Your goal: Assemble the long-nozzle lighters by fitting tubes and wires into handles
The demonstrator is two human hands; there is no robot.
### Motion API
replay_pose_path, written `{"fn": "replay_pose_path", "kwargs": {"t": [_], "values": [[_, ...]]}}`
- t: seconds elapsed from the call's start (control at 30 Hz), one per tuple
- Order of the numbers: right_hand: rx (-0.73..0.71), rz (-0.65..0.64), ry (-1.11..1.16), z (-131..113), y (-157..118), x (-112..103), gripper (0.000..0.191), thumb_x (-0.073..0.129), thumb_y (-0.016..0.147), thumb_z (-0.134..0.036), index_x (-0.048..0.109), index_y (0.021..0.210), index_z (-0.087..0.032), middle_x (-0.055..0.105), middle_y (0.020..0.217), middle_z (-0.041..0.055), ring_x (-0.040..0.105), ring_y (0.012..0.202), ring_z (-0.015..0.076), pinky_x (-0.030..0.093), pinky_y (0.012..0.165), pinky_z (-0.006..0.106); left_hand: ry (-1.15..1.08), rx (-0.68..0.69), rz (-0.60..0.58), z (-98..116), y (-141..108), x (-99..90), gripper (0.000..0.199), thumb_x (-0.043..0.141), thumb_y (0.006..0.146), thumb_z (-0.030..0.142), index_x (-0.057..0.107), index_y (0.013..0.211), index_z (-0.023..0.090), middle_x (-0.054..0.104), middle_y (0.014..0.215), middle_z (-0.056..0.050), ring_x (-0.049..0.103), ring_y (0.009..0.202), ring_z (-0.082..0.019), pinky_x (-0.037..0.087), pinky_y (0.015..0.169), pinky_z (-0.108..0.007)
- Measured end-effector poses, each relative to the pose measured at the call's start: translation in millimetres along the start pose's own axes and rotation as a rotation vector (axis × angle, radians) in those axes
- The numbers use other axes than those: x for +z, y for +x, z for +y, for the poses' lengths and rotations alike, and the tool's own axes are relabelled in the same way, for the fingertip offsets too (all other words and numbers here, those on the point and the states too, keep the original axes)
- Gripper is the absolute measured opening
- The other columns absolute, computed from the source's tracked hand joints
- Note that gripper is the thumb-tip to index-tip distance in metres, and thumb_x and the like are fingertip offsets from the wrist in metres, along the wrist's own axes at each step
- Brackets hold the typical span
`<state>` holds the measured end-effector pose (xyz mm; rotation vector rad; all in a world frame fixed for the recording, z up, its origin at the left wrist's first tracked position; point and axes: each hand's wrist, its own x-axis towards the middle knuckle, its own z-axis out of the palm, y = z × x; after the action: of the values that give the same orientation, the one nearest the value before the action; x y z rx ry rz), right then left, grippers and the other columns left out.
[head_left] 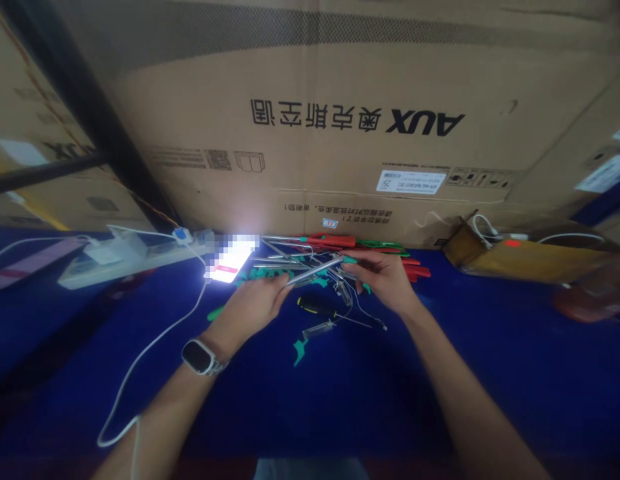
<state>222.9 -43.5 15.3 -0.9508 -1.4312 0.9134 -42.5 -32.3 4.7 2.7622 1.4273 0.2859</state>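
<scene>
You hold a slim, straight metal tube [315, 271] just beyond the yellow-and-black screwdriver [316, 307]. It is silvery and smooth, slanting up toward your right, with a small green piece [349, 260] at its right end. Your left hand [253, 307] is closed on the tube's lower end, beyond the screwdriver and to its left; your right hand [385, 277], to the screwdriver's right, pinches the green end between thumb and fingers.

The desk [290, 413] under the screwdriver is deep blue. Well beyond the tool stands a large brown carton [310, 67], its AUX lettering upside down. To the screwdriver's left lie a device with a glaring screen [233, 263] and, farther out, a white power strip [135, 257]; well off to its right sits a yellowish box [515, 257] with a white cable on top.

Counting what shows: one screwdriver, one lit screen, one watch [199, 357] on your left wrist — and one loose green hook-shaped part [299, 351] on the near side of the screwdriver. Two small clear parts flank it, one nearer you [317, 329], one beyond [344, 292]. The red handles [330, 240] behind overlap — you cannot count them surely.
</scene>
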Motion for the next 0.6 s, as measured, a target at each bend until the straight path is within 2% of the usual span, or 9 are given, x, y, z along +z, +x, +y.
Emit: {"fn": "replay_pose_path", "kwargs": {"t": [0.17,0.3,0.47,0.6], "values": [[0.020,-0.174,-0.139,-8,-1,-12,0.028,0.079,0.078,-0.031,0.079,0.106,-0.026,0.069,0.079,-0.0015,0.056,0.043,0.0064,0.046,0.042,0.023,0.004,0.055,0.010,2,-2,1.9,0.032,0.034,0.104,0.035,0.060,0.096,0.018,0.070,0.082,-0.007,0.068,0.070,-0.024,0.040,0.061,-0.033],[0.008,-0.301,-0.252,-13,-3,-13,0.028,0.073,0.083,-0.027,0.078,0.111,-0.028,0.069,0.080,-0.0013,0.059,0.053,0.0083,0.050,0.051,0.025,0.020,0.070,-0.005,6,-2,4.8,0.032,0.034,0.105,0.035,0.060,0.095,0.018,0.070,0.084,-0.008,0.068,0.072,-0.023,0.041,0.062,-0.032],[-0.120,-0.301,-0.454,-18,-6,-9,0.028,0.069,0.085,-0.022,0.077,0.111,-0.028,0.074,0.086,-0.0002,0.061,0.068,0.0127,0.048,0.060,0.028,0.002,0.083,-0.015,4,-1,6.6,0.035,0.032,0.105,0.037,0.059,0.094,0.019,0.069,0.081,-0.007,0.067,0.072,-0.023,0.041,0.062,-0.032],[-0.164,-0.203,-0.475,-24,-11,-3,0.037,0.071,0.083,-0.022,0.071,0.120,-0.026,0.078,0.094,0.0013,0.066,0.073,0.0157,0.051,0.065,0.031,-0.023,0.094,0.029,1,-2,4.6,0.034,0.033,0.105,0.038,0.059,0.095,0.019,0.069,0.082,-0.006,0.067,0.071,-0.023,0.041,0.062,-0.032]]}}
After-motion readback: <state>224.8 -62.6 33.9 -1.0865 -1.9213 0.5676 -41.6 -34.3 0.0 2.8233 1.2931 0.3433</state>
